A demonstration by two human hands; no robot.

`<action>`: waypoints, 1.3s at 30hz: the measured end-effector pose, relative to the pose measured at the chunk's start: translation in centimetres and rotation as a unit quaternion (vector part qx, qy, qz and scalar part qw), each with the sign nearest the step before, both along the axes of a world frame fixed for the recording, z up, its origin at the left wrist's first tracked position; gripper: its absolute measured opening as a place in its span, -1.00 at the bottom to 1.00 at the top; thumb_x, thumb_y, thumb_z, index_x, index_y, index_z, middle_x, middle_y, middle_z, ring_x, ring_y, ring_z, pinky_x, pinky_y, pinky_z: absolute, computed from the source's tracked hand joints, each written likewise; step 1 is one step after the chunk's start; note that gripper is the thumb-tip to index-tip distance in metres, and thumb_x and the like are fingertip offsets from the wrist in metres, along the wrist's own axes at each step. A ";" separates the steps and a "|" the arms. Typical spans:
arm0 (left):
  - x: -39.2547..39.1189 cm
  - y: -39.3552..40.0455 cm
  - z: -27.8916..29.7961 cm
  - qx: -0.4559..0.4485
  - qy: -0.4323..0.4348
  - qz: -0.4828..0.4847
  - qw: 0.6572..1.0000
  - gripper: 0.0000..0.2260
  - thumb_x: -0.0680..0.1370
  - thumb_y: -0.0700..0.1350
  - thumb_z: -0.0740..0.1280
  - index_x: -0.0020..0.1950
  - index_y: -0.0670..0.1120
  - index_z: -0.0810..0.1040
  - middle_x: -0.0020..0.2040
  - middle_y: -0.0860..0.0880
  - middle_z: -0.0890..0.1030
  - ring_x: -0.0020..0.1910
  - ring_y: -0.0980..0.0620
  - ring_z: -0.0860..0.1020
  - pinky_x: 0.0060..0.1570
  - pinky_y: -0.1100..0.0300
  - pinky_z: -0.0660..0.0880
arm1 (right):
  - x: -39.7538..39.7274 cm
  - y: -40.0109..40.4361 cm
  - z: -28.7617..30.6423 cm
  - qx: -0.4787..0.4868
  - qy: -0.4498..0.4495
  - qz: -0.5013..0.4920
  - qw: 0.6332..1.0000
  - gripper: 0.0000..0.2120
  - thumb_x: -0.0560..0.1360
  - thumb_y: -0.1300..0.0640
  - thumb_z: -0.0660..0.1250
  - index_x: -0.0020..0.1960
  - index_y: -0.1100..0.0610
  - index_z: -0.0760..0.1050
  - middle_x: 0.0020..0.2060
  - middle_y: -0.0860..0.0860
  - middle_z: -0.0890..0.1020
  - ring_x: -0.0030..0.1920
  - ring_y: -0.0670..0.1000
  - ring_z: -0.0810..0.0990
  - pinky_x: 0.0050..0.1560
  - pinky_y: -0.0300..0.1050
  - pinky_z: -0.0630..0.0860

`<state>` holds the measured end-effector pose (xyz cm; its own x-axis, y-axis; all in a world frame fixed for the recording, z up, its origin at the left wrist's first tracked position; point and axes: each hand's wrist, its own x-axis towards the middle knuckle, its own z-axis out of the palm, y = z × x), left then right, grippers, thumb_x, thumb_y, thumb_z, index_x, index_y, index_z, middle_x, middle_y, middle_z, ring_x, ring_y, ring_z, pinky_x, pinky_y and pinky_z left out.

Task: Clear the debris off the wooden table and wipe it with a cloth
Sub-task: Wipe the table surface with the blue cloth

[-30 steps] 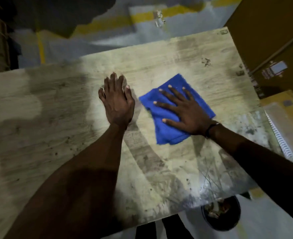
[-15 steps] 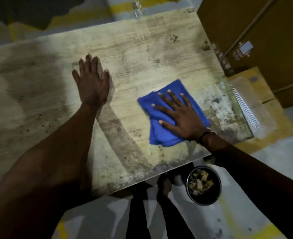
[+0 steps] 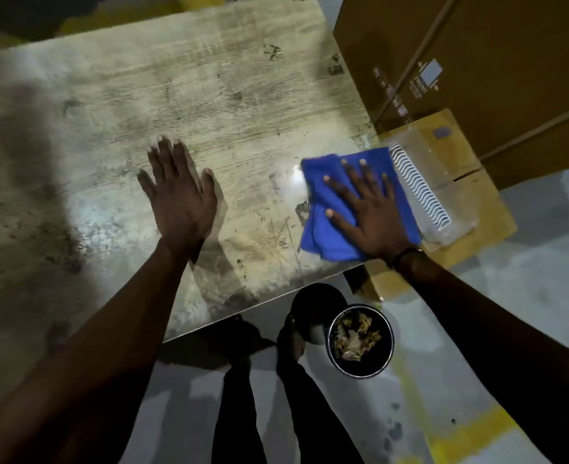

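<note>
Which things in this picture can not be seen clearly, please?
- Head view: table under the blue cloth and right hand, covered by them.
- Printing on the cardboard box, too small and blurred.
- Table's left part, dark and cut by the frame.
- Left hand fingertips, motion-blurred.

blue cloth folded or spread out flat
Folded: the blue cloth shows stacked layered edges along its left side under the flat right hand.

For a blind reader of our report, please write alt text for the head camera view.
A person's right hand presses a blue cloth flat at the near right corner of a stained wooden table, while the left hand rests flat on the wood. A black bin of debris stands on the floor below.
</note>
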<state>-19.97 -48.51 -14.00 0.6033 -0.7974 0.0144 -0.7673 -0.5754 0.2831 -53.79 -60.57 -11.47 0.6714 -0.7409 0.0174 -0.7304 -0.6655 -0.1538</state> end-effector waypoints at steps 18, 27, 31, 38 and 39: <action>0.7 -6.9 0.5 -0.031 -0.019 0.010 0.999 -0.43 0.72 0.20 0.06 0.68 -0.02 0.21 0.71 -0.12 0.16 0.68 -0.23 0.09 0.56 -0.37 0.03 | 9.4 -4.0 -1.8 -0.028 -0.040 -0.111 0.993 -0.35 0.66 -0.37 0.05 0.69 -0.18 0.13 0.72 0.04 0.06 0.71 0.24 -0.02 0.61 0.39 -0.07; 2.3 -7.6 0.6 -0.098 -0.104 0.017 0.990 -0.63 0.66 0.09 0.19 0.42 -0.01 0.49 0.41 -0.13 0.50 0.29 -0.27 0.48 0.19 -0.14 0.37 | 12.3 -10.8 -1.3 0.013 -0.016 0.319 0.948 -0.39 0.68 -0.37 0.07 0.68 -0.23 0.11 0.72 -0.09 0.03 0.72 0.07 -0.10 0.66 0.28 -0.12; 4.8 -10.3 0.7 -0.115 -0.084 0.027 0.989 -0.65 0.62 0.05 0.24 0.32 -0.11 0.49 0.32 -0.23 0.47 0.25 -0.29 0.45 0.18 -0.16 0.37 | 13.7 -16.5 -1.4 0.020 -0.040 0.059 0.997 -0.32 0.62 -0.42 -0.07 0.68 -0.21 0.15 0.72 -0.05 0.07 0.71 0.16 -0.02 0.60 0.44 -0.04; 9.0 -17.2 0.3 -0.105 -0.025 0.007 0.994 -0.56 0.63 0.05 0.21 0.47 -0.08 0.40 0.58 -0.18 0.34 0.57 -0.24 0.28 0.51 -0.26 0.18 | 17.4 -16.9 -2.2 -0.003 -0.033 0.178 0.983 -0.37 0.67 -0.39 0.02 0.68 -0.21 0.14 0.72 -0.04 0.06 0.72 0.13 -0.05 0.63 0.37 -0.08; 9.5 -17.7 0.2 -0.094 -0.023 0.014 0.995 -0.54 0.63 0.06 0.20 0.49 -0.08 0.39 0.60 -0.18 0.32 0.59 -0.24 0.26 0.52 -0.28 0.17 | 17.0 -18.3 -2.0 0.008 -0.033 0.220 0.975 -0.39 0.69 -0.37 0.05 0.68 -0.23 0.13 0.72 -0.07 0.05 0.72 0.08 -0.07 0.65 0.32 -0.12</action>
